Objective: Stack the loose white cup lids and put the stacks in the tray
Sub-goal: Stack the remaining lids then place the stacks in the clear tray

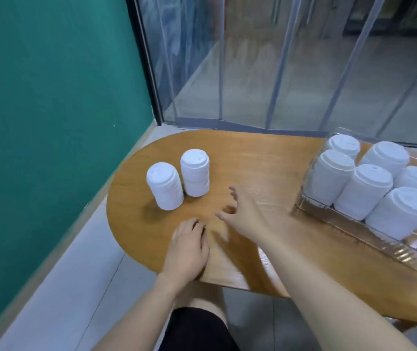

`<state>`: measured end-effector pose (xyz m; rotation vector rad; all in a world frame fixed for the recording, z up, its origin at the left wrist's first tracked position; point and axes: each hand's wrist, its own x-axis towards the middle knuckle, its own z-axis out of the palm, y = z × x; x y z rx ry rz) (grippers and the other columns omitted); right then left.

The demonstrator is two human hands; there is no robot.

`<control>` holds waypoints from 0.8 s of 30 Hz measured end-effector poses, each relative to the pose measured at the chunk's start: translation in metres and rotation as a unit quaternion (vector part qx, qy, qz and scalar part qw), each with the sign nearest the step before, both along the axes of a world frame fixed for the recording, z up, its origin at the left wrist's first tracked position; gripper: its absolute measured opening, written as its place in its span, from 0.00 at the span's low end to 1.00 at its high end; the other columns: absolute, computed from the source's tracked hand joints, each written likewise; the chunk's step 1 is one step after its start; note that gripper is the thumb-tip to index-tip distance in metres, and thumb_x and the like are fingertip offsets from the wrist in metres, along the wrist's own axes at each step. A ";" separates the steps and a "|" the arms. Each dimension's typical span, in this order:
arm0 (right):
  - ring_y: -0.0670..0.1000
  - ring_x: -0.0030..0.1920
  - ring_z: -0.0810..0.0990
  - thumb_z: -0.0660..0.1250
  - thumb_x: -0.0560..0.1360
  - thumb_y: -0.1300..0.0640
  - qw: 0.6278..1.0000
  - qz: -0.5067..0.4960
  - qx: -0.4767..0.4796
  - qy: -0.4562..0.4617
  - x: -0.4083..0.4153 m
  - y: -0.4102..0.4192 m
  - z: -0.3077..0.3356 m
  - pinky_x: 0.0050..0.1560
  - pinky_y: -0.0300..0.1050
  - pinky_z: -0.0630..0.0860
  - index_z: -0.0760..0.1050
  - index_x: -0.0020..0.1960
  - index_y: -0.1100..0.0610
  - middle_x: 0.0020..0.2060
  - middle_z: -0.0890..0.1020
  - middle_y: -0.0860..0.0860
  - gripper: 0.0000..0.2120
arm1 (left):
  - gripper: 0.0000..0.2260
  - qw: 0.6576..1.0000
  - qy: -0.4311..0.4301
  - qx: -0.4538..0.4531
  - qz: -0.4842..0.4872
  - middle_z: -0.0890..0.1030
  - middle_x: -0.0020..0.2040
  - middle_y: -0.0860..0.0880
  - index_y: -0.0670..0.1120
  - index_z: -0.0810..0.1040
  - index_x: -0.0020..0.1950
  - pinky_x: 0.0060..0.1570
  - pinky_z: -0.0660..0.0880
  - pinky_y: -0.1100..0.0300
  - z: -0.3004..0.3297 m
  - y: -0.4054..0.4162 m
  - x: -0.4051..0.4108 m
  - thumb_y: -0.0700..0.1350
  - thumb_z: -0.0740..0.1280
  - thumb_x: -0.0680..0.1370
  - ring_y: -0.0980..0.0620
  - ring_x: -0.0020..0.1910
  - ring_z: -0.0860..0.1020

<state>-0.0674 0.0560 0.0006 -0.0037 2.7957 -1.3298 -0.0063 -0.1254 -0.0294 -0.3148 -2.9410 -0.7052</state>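
Observation:
Two stacks of white cup lids stand side by side on the wooden table (265, 160) at its left end: a nearer stack (165, 186) and a farther stack (195, 172). A clear plastic tray (384, 245) at the right holds several more white lid stacks (364, 195). My right hand (246, 211) hovers over the table between the two loose stacks and the tray, fingers spread and holding nothing. My left hand (188, 247) rests on the table near its front edge with fingers loosely curled and nothing in it.
A green wall (50, 97) runs along the left, close to the table's rounded end. Clear plastic strip curtains (278, 72) hang behind the table. My knee in dark shorts (197, 328) sits under the table's front edge, over pale floor tiles.

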 end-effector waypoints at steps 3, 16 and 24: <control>0.52 0.70 0.73 0.81 0.70 0.51 1.000 -0.004 -0.009 -0.029 -0.031 -0.023 -0.011 0.66 0.41 0.69 0.58 0.82 0.57 0.73 0.72 0.54 0.49 | 0.19 1.000 -0.004 0.008 -0.004 0.72 0.74 0.50 0.46 0.74 0.74 0.75 0.61 0.57 -0.007 -0.012 -0.009 0.48 0.62 0.83 0.52 0.74 0.66; 0.44 0.57 0.81 0.82 0.59 0.43 0.998 -0.003 -0.049 0.043 -0.106 -0.060 -0.033 0.57 0.55 0.79 0.73 0.61 0.45 0.56 0.82 0.39 0.34 | 0.19 0.998 0.043 0.040 -0.027 0.76 0.69 0.49 0.44 0.77 0.71 0.74 0.65 0.57 -0.025 -0.004 -0.036 0.45 0.64 0.80 0.52 0.71 0.71; 0.46 0.53 0.82 0.82 0.58 0.44 0.996 0.004 -0.060 0.069 -0.105 -0.060 -0.038 0.54 0.58 0.80 0.76 0.55 0.47 0.50 0.84 0.41 0.29 | 0.18 0.997 0.060 0.032 -0.023 0.77 0.69 0.48 0.44 0.78 0.69 0.73 0.63 0.60 -0.029 -0.003 -0.036 0.44 0.65 0.80 0.52 0.70 0.71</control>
